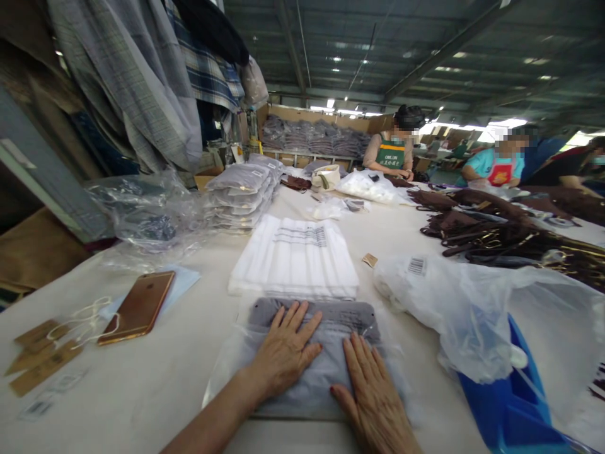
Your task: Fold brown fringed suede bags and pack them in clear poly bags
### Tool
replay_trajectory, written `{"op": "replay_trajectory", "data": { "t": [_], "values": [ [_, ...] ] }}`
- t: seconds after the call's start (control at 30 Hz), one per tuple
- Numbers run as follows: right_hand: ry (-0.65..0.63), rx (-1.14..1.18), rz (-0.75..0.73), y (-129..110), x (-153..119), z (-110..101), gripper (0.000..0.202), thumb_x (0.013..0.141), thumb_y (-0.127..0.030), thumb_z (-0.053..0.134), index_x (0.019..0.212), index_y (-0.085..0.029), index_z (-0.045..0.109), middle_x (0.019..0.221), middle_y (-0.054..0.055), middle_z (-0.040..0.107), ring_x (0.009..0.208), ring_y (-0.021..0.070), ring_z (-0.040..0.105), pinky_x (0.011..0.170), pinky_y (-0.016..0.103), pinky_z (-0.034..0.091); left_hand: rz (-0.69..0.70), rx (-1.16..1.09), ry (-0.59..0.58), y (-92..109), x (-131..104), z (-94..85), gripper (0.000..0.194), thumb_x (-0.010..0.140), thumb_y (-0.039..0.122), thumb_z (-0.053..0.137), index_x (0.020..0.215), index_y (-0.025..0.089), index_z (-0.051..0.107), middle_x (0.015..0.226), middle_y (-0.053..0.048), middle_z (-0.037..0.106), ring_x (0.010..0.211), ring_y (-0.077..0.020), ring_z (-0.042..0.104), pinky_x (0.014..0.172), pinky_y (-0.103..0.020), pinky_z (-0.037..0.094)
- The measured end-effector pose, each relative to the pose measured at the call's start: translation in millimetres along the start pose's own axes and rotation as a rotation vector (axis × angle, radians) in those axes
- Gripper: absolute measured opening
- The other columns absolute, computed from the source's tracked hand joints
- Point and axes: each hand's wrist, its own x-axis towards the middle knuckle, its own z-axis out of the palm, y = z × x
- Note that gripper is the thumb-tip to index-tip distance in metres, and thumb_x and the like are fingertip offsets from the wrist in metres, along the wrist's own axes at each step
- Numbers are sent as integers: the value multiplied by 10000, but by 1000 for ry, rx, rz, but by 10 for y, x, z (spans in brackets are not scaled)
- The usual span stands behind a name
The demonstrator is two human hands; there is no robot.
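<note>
A grey folded item in a clear plastic bag lies flat on the table in front of me. My left hand rests on the bag, palm down, with its fingers spread. On the right side of the same bag lies my right hand, flat, its thumb held apart from the fingers. Neither hand grips anything. Just beyond the bag is a stack of white translucent plastic bags with printed lines of text.
Bagged grey packages are piled behind the white stack. To the left lie a phone and brown tags with strings. A blue bin with loose plastic stands right, near dark brown straps. Co-workers work across the table.
</note>
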Motion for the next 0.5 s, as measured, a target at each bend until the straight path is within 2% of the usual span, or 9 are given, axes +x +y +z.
{"op": "replay_trajectory", "data": {
  "t": [0.07,0.13,0.2,0.27,0.33,0.4,0.43,0.5],
  "values": [
    [-11,-5,20,-7,-20,59,736,910,-472,365,1469,-118,44,1309,176,522,1166,289,529,913,438,449,26,40,-36,-180,-114,-71,503,929,427,396,1401,294,283,1478,-103,279,1362,-254,250,1086,-508,267],
    [-14,-1,15,6,0,65,753,908,-463,379,1466,-113,15,1311,181,516,1167,294,528,905,439,463,-29,92,-40,-389,-255,-112,480,929,417,394,1387,297,314,1468,-87,298,1357,-262,260,1076,-535,267],
    [-13,-6,10,3,35,23,774,898,-455,410,1464,-104,18,1302,196,517,1159,307,532,888,447,481,-133,107,-32,-581,-381,-98,467,935,403,359,1387,292,311,1473,-75,279,1354,-260,268,1057,-539,296],
    [4,5,2,-10,66,-74,765,895,-438,426,1466,-105,41,1278,201,537,1135,307,552,859,444,502,-179,88,-5,-734,-463,-20,466,937,390,334,1391,287,300,1471,-68,277,1341,-243,300,1051,-520,315],
    [43,54,2,10,71,-240,695,902,-386,427,1462,-113,121,1272,185,549,1130,282,560,862,420,506,-170,75,59,-861,-499,106,462,935,394,318,1387,298,307,1460,-59,302,1327,-240,330,1051,-529,310],
    [96,132,25,116,21,-473,573,894,-292,453,1419,-151,272,1265,135,572,1147,233,550,910,373,483,-140,72,112,-985,-507,252,446,943,370,277,1385,319,308,1454,-51,316,1323,-238,338,1047,-549,302],
    [141,161,81,211,-30,-610,500,883,-245,468,1367,-179,359,1241,106,594,1142,210,552,928,349,469,-91,69,133,-1048,-506,322,438,942,354,277,1379,343,315,1445,-35,338,1325,-234,336,1048,-544,304],
    [246,171,318,489,-180,-897,343,868,-228,484,1210,-217,504,1145,75,641,1085,194,575,922,337,458,15,67,166,-1161,-504,437,436,935,325,304,1357,436,306,1424,19,370,1312,-232,359,1044,-536,315]
  ]
}}
